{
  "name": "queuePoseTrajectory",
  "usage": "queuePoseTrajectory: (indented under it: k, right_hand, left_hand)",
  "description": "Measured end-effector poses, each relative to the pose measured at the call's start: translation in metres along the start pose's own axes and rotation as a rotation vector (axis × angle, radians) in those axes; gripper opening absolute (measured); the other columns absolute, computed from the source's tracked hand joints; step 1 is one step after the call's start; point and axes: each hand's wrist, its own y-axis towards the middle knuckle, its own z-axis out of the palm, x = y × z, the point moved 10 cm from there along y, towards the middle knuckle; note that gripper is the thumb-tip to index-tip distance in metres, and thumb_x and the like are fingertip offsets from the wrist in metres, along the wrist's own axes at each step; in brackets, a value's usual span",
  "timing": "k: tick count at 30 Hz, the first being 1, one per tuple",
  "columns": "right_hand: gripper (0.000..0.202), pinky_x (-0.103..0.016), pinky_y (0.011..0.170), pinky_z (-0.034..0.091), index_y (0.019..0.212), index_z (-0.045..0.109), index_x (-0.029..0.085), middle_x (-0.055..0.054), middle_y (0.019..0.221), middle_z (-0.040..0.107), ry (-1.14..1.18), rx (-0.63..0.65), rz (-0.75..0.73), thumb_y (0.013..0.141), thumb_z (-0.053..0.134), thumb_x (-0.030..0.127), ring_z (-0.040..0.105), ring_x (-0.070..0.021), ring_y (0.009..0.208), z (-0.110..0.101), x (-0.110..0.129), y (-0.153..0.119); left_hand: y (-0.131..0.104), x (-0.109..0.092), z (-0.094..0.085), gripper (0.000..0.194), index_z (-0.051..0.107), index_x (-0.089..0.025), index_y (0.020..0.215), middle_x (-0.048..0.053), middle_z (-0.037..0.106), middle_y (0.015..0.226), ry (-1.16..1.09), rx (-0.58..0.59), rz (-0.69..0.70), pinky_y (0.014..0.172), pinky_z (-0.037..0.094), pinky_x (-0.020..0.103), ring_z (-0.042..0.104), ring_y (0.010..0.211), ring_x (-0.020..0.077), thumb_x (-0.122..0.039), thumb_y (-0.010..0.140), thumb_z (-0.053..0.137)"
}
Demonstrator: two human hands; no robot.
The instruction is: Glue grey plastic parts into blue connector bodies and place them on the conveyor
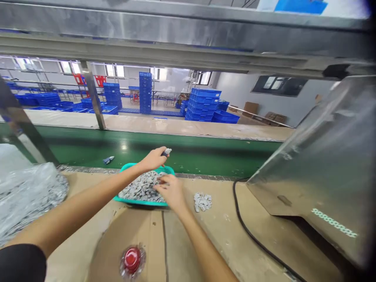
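Note:
My left hand point(153, 159) is closed around a small dark part with a light grey tip point(166, 152), held just past the basket's far rim. Below it stands a teal plastic basket point(141, 203) heaped with small grey plastic pieces point(141, 188). My right hand point(172, 191) reaches into the basket's right side, fingers bent at the pieces and slightly blurred. Whether those fingers grip a piece I cannot make out. To the right, a small pile of similar light grey pieces point(203, 201) lies on the cardboard-covered table.
Beyond the basket runs a green conveyor belt point(205, 156), with another dark part point(108, 159) on it. A clear plastic bag point(29, 192) lies left. A red round object point(132, 259) sits in front. A black cable point(243, 223) and metal housing point(311, 168) stand right.

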Motion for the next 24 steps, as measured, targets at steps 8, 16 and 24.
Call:
queuePoseTrajectory:
  k: [8,16,24]
  right_hand:
    - [0.049,0.008,0.094,0.036,0.121,0.035,0.022,0.007,0.111,0.04,-0.518,-0.597,-0.704,0.074,0.047,0.018,0.036,0.0169,0.107,-0.055,0.149,-0.113]
    - [0.047,0.002,0.096,0.031,0.124,0.037,0.024,0.005,0.117,0.037,-0.754,-0.517,-0.651,0.077,0.04,0.015,0.034,0.0087,0.116,-0.031,0.159,-0.15]
    - [0.036,0.008,0.085,0.034,0.113,0.049,0.024,0.006,0.109,0.041,-0.533,-0.307,-0.785,0.078,0.044,0.028,0.035,0.0158,0.103,-0.018,0.151,-0.168]
  left_hand:
    - [-0.143,-0.03,-0.016,0.034,0.041,-0.01,0.075,0.0,0.038,0.071,-0.525,0.04,0.087,0.059,0.031,0.017,0.034,0.066,0.0056,-0.041,0.071,0.055]
    - [-0.17,-0.018,0.04,0.032,0.042,-0.007,0.078,0.002,0.035,0.069,-1.155,0.46,-0.212,0.053,0.026,0.017,0.029,0.058,0.003,-0.028,0.066,0.063]
    - [-0.22,0.002,0.061,0.028,0.04,-0.01,0.076,0.0,0.035,0.06,-1.127,0.37,-0.373,0.049,0.023,0.019,0.031,0.051,0.0034,-0.028,0.069,0.061]
